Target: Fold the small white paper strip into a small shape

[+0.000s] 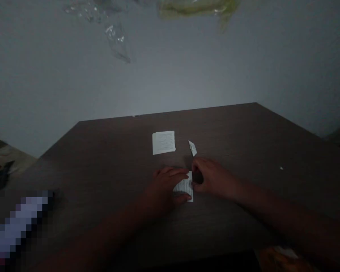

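A small sheet of printed paper (184, 186) lies on the dark table in front of me. My left hand (170, 187) rests over its left part, with fingers and thumb stretched out and spread across the sheet. At the sheet's right edge is my right hand (208, 175), its fingers curled and a dark gap showing between fingers and thumb. Just beyond that hand lies a small folded piece of printed paper (193, 148). Farther off and to the left, a stack of printed paper sheets (163, 142) lies flat, its edges slightly uneven.
The brown table (116, 151) meets a pale wall (164, 75) at the back. Clear plastic (116, 39) and a yellowish plastic piece (195, 9) hang on the wall. A tiny white scrap (281, 168) lies at right. A pixelated pale object (19, 226) is at lower left.
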`<action>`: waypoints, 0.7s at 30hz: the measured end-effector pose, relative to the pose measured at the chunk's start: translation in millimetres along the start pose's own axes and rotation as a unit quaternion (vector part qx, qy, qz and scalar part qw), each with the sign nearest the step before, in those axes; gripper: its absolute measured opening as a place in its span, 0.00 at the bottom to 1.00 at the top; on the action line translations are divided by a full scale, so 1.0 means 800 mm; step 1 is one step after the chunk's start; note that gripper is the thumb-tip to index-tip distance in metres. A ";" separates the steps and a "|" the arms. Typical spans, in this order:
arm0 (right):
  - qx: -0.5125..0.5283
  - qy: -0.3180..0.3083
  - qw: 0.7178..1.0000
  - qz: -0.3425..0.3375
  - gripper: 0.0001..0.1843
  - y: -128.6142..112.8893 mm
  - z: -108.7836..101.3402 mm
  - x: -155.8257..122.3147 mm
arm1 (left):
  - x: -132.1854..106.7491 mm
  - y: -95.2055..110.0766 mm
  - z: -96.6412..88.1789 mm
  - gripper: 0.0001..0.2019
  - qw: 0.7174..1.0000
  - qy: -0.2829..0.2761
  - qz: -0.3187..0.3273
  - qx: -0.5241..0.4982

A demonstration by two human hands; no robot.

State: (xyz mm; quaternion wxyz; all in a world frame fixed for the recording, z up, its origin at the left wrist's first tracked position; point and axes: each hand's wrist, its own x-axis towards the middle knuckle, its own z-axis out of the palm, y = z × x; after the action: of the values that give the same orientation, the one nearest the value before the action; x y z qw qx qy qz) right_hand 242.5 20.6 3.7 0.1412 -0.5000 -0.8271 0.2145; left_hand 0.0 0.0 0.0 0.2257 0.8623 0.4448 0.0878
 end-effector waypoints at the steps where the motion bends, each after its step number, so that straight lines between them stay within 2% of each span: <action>1: -0.001 0.008 1.000 0.010 0.17 0.004 0.000 0.004 | 0.000 0.001 0.000 0.29 1.000 0.001 0.002 0.001; 5: -0.015 0.040 0.997 0.059 0.16 0.018 -0.001 0.022 | 0.001 0.004 -0.002 0.31 1.000 -0.007 -0.002 0.006; 10: -0.026 0.048 0.995 0.079 0.15 0.025 0.000 0.034 | 0.001 0.004 0.000 0.31 1.000 -0.001 -0.001 0.008; 14: -0.039 0.038 0.997 0.056 0.14 0.018 -0.002 0.024 | -0.001 0.004 0.001 0.32 1.000 0.011 0.011 0.016; 21: -0.037 -0.017 0.999 -0.029 0.19 -0.010 -0.002 -0.018 | -0.002 0.006 -0.005 0.33 0.999 -0.021 0.014 0.020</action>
State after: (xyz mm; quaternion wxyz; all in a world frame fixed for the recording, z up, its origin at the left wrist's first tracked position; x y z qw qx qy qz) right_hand 243.8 4.7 8.4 0.1148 -0.4768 -0.8510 0.1876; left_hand 0.6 -2.5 6.1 0.2168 0.8742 0.4297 0.0638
